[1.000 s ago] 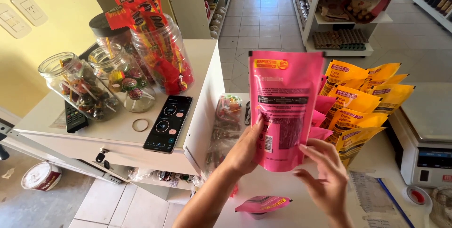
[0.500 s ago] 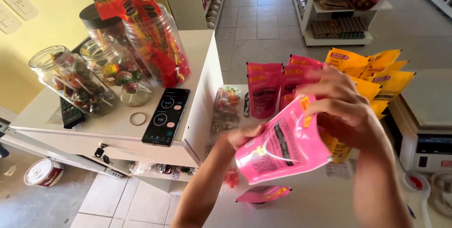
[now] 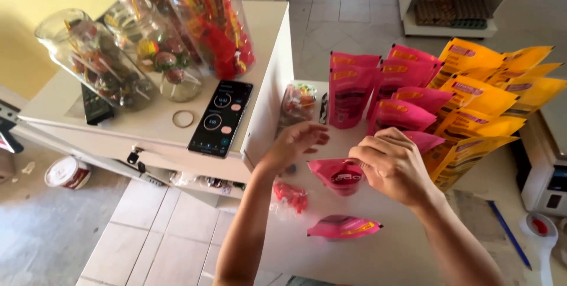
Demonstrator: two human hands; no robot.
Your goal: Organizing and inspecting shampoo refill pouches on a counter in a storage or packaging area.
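My right hand (image 3: 393, 165) grips a pink pouch (image 3: 338, 174) by its top edge and holds it low over the white counter (image 3: 366, 250). My left hand (image 3: 295, 143) hovers just left of that pouch with its fingers apart, holding nothing. Behind them stand several more pink pouches (image 3: 354, 88) in rows, and beside these a stack of yellow pouches (image 3: 490, 100). Another pink pouch (image 3: 344, 227) lies flat on the counter in front of my hands.
A white cabinet top (image 3: 153, 123) at the left carries candy jars (image 3: 88, 61), a tall jar (image 3: 209, 23), a black phone (image 3: 221, 118) and a ring. A small red packet (image 3: 289, 196) lies below my left wrist. A scale (image 3: 546, 171), blue pen (image 3: 507, 233) and tape dispenser (image 3: 537, 230) sit right.
The pink pouch came down from upright in front of me to low over the counter. My right hand now pinches its top and my left hand has let go.
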